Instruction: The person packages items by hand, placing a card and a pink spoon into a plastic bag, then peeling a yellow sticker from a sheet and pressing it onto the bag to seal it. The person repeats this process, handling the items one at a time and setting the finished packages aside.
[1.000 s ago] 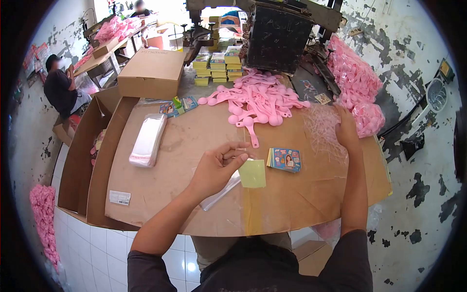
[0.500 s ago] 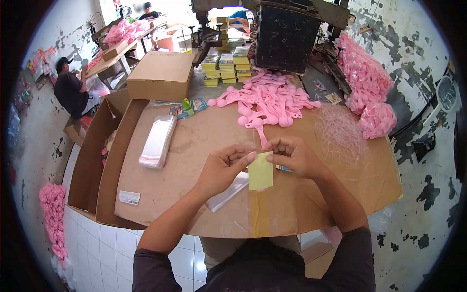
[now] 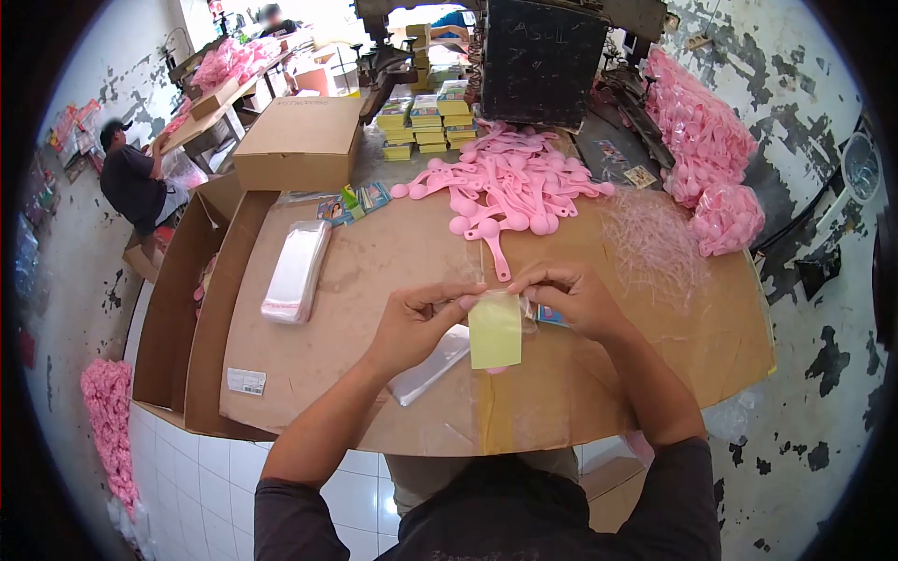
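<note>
Pale green card (image 3: 496, 338) is up between both hands over the table (image 3: 355, 290), mid-width, nearer the near edge than the far one. Clear film shows at its top and right side. Long axis points roughly at the near edge, short top edge away from the person. Left hand (image 3: 423, 323) pinches at the top left corner, right hand (image 3: 572, 301) at the top right; neither clearly nearer. Nearest pink spoon (image 3: 494, 251) lies just beyond, handle toward the hands.

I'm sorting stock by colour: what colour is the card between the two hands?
The card looks pale yellow-green, clearest in the head view.
</note>
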{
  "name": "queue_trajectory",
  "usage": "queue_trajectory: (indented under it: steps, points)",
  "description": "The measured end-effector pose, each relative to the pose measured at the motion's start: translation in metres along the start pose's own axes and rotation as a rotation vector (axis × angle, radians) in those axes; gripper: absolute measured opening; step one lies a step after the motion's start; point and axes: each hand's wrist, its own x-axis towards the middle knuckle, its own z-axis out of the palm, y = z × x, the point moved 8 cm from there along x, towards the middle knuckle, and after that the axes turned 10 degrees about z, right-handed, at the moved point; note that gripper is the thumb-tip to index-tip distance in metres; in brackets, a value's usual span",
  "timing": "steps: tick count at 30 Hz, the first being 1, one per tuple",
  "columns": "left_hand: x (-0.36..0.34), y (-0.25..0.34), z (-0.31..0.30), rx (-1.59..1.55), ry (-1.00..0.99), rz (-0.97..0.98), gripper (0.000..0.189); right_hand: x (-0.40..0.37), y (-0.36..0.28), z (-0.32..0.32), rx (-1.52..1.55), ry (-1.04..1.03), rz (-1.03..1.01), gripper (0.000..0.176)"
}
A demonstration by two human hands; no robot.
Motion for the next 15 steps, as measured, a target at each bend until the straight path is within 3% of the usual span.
queue_trajectory:
  steps: [5, 8, 15]
  points:
    - [-0.001, -0.006, -0.002, -0.194, -0.002, -0.062, 0.028, -0.003, -0.003, 0.0, -0.073, 0.001, 0.013, 0.016]
    - [0.002, -0.005, 0.002, 0.01, -0.056, -0.074, 0.029, -0.002, -0.002, 0.005, -0.018, -0.019, -0.01, 0.016]
    - [0.003, -0.012, 0.003, -0.031, -0.067, -0.103, 0.03, 0.0, 0.002, 0.003, 0.033, 0.037, 0.018, 0.029]
